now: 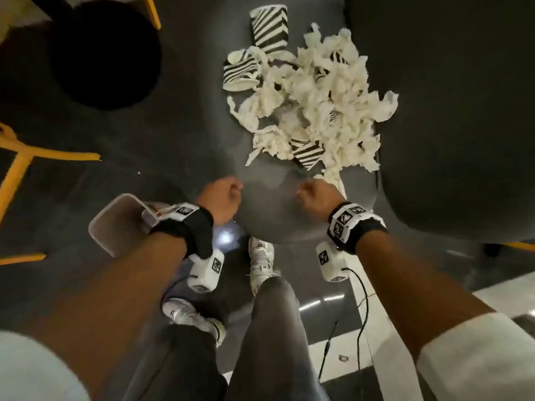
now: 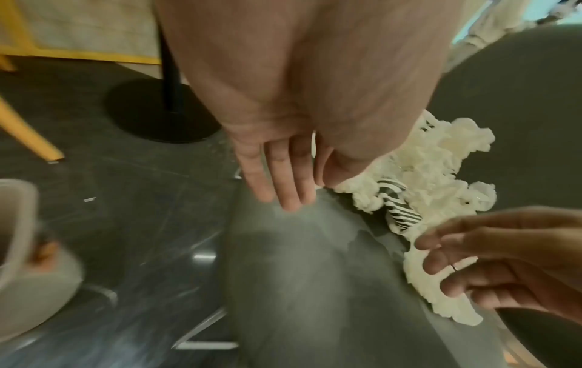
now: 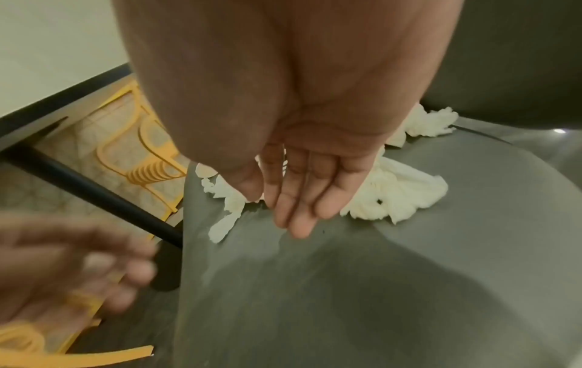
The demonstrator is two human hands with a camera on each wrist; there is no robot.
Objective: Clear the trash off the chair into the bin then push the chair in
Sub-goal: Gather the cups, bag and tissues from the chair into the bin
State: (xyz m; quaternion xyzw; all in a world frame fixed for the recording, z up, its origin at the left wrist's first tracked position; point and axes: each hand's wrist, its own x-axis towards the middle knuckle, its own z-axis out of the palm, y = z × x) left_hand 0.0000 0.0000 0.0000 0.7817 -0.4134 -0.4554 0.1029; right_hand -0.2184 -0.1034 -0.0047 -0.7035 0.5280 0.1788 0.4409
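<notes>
A heap of crumpled white tissue point(image 1: 321, 111) mixed with black-and-white striped paper cups point(image 1: 270, 26) covers the far part of the grey chair seat point(image 1: 260, 204). Both hands hover empty over the seat's near part, short of the heap. My left hand point(image 1: 224, 195) has straight fingers point(image 2: 283, 184) pointing down at the seat's left edge. My right hand point(image 1: 314, 195) also has straight fingers point(image 3: 299, 206), just in front of the tissue point(image 3: 393, 196). One striped cup point(image 2: 398, 206) pokes out of the heap in the left wrist view. A translucent bin point(image 1: 121, 224) stands on the floor at the left, beside my left wrist.
The chair's dark backrest point(image 1: 463, 111) rises at the right. A black round table base point(image 1: 107, 53) and yellow chair legs point(image 1: 17, 169) stand on the dark floor to the left. My legs and white shoes point(image 1: 260, 264) are just in front of the seat.
</notes>
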